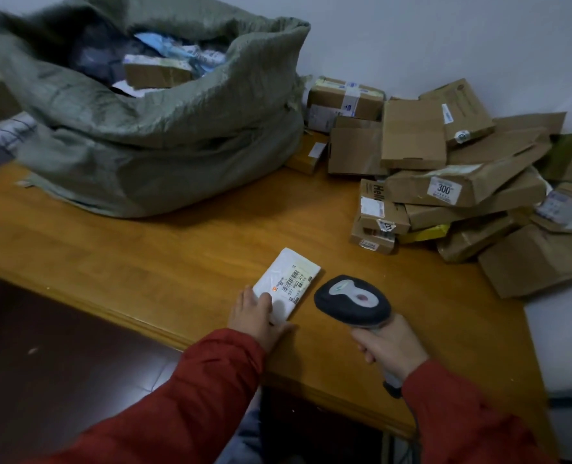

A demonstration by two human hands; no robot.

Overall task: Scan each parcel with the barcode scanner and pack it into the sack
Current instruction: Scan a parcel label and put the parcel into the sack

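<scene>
Currently your left hand (pixel 256 318) rests on the white parcel (pixel 279 308), which lies flat on the wooden table (pixel 177 256) close to its near edge. Your fingers lie on top of the parcel's near-left corner and your thumb stretches along its near edge; they press the parcel down and do not curl round it. The parcel's printed label (pixel 297 279), with its barcode, faces up.

Your right hand (pixel 390 346) is wrapped round the handle of the barcode scanner (pixel 351 301), fingers curled tight about it. The scanner's dark head sits just beside the parcel, on its right, apart from it.

The green woven sack (pixel 150 128) stands on the far left part of the table with its mouth open. Several parcels show inside it, among them a brown box (pixel 157 75).

A pile of cardboard parcels (pixel 462 189) occupies the far right part of the table, well apart from your hands. One parcel in the pile carries a white sticker (pixel 444 188) marked 300.

Both sleeves are red.
</scene>
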